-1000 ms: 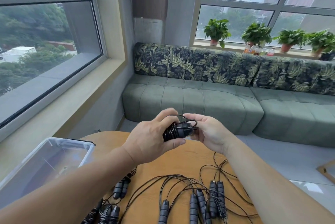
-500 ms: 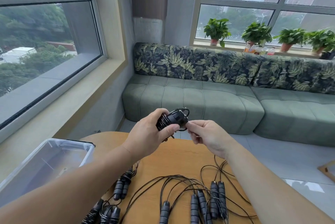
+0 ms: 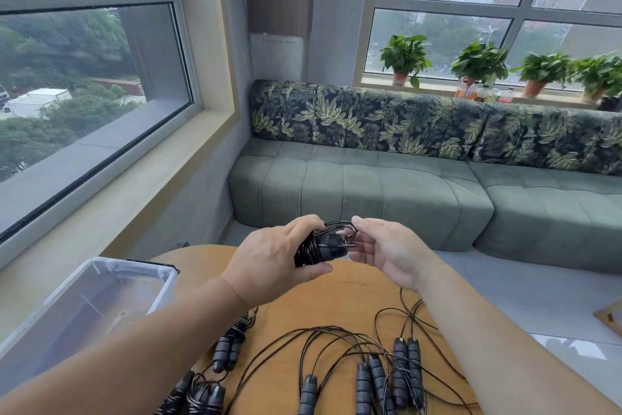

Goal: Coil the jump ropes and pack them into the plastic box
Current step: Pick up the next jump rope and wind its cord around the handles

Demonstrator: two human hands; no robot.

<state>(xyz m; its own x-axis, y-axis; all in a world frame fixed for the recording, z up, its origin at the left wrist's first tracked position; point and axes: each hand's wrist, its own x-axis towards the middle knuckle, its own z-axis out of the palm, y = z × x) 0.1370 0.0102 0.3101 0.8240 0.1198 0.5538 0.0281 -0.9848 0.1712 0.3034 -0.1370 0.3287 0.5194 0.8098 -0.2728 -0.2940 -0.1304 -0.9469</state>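
Note:
My left hand (image 3: pixel 272 261) grips a black jump rope bundle (image 3: pixel 319 248), its cord wound round the handles, held above the far edge of the round wooden table (image 3: pixel 340 307). My right hand (image 3: pixel 387 251) is beside it, fingertips pinching the cord's end loop at the bundle's right end. A clear plastic box (image 3: pixel 101 300) stands open at the table's left, nothing visible inside. Several loose black ropes (image 3: pixel 370 367) with foam handles lie tangled near me. One wound bundle (image 3: pixel 230 345) lies between them and the box.
More wound ropes (image 3: pixel 198 394) lie at the bottom edge. A green sofa (image 3: pixel 370 192) with leaf-print cushions stands behind the table. A window ledge (image 3: pixel 111 212) runs along the left. Potted plants (image 3: pixel 478 64) line the far sill.
The bundle has tilted and dropped slightly in my left hand. My right hand has shifted from pinching below the bundle to holding the cord loop at its end.

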